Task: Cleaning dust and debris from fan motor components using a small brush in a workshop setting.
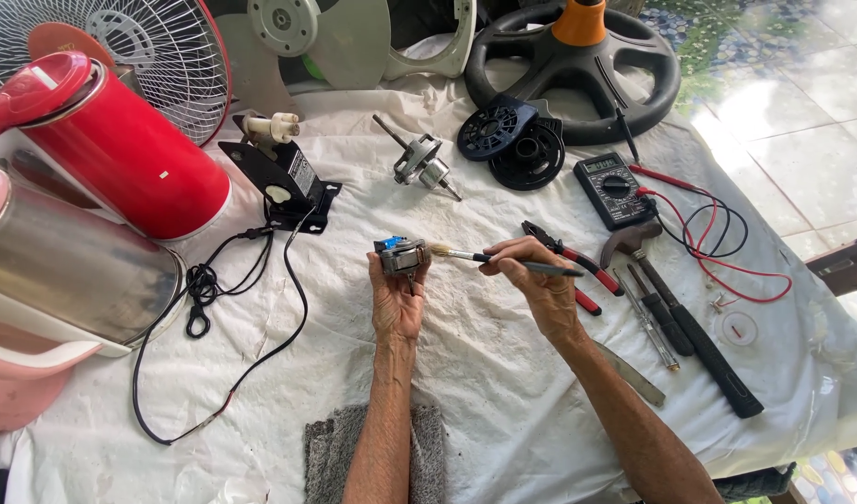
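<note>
Two hands: both busy over the white cloth surface point(503, 373).
Left hand point(397, 297): fingers wrapped around a small grey metal motor with a blue top point(402, 255), held up mid-scene.
Right hand point(531, 275): fingers pinching a thin paintbrush point(466, 254), bristles touching the motor.
Motor: looks hard, a bit heavy; grip its sides.
At 3 o'clock: red-handled pliers point(578, 266).

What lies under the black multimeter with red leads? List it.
The black multimeter lies flat on the stained white cloth covering the work surface. The head of a dark-handled hammer sits just beside its lower edge. The cloth hides whatever surface is beneath.
</note>
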